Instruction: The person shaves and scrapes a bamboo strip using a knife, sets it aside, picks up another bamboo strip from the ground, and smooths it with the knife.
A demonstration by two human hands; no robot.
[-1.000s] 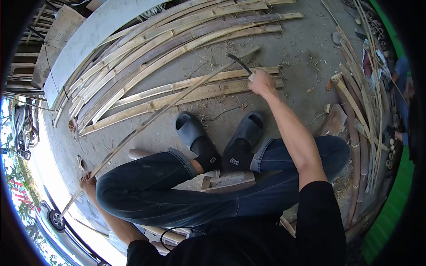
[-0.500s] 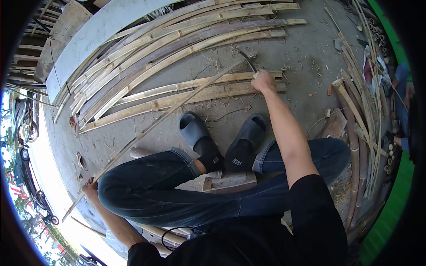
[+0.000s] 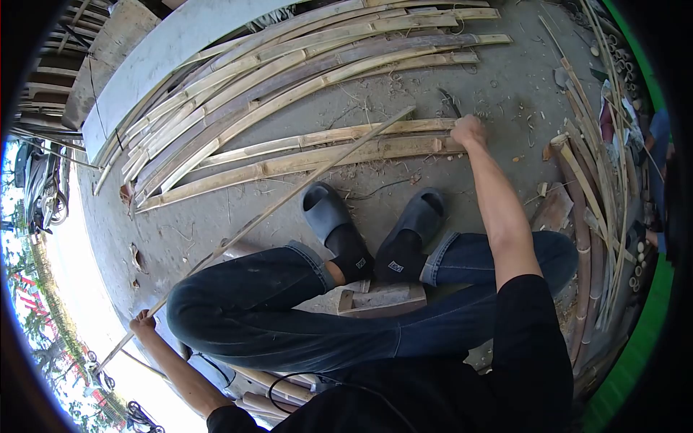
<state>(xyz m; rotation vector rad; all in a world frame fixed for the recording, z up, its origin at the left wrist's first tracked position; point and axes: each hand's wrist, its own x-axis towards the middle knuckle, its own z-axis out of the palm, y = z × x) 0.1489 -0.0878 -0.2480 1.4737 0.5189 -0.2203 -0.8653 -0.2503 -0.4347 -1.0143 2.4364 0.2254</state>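
My left hand (image 3: pixel 143 325) is closed around a long, thin bamboo strip (image 3: pixel 292 193) beside my left knee. The strip slants over that knee and past my left foot, its far end lying above the split bamboo on the ground. In my right hand (image 3: pixel 469 132), fingers wrapped round the handle, is a knife with a dark, curved blade (image 3: pixel 450 104). The blade points away from me, to the right of the strip's far end and apart from it. Beneath my right hand are the ends of two split bamboo poles (image 3: pixel 325 154).
Many split bamboo lengths (image 3: pixel 289 68) lie in a pile ahead. A wooden block (image 3: pixel 382 299) sits behind my slippered feet (image 3: pixel 325 209). Bamboo poles (image 3: pixel 580 274) and thin strips (image 3: pixel 610 216) lie at the right. Shavings are scattered over the concrete, and a person's blue sleeve (image 3: pixel 658 144) shows at the far right.
My right hand has moved right with the knife, taking the blade away from the strip's far end. My left hand has dropped slightly, still holding the strip. The view has shifted a little.
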